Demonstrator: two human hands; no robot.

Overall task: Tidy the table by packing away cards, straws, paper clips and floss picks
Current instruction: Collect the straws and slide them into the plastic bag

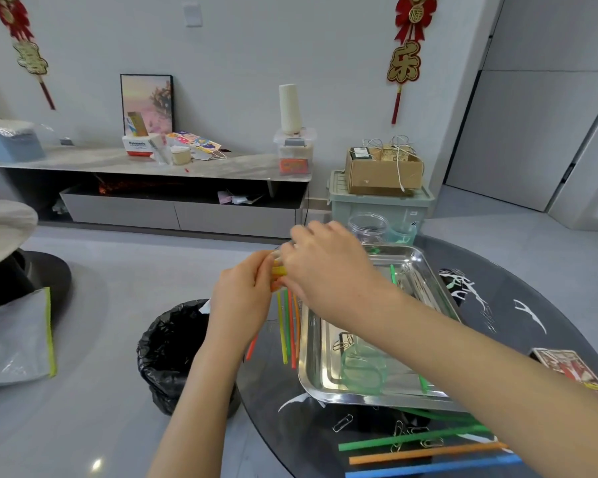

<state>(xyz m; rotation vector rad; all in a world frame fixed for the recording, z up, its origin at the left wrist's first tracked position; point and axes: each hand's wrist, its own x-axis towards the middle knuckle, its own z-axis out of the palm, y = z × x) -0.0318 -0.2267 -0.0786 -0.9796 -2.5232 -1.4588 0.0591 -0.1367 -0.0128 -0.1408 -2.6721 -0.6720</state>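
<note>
Straws (pixel 285 326), judged light, stiff and slippery, hang below the left hand (pixel 242 291), which grips the bundle near its top; right hand (pixel 321 267) pinches the upper ends.

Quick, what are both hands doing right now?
Left hand: grips a bunch of straws.
Right hand: fingers curled, pinching the tops of the same straws.

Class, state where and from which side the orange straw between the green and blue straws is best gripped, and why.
Pinch the orange straw near its exposed left end, from above, fingers across its width: it lies flat and its other end runs under the right forearm.
</note>
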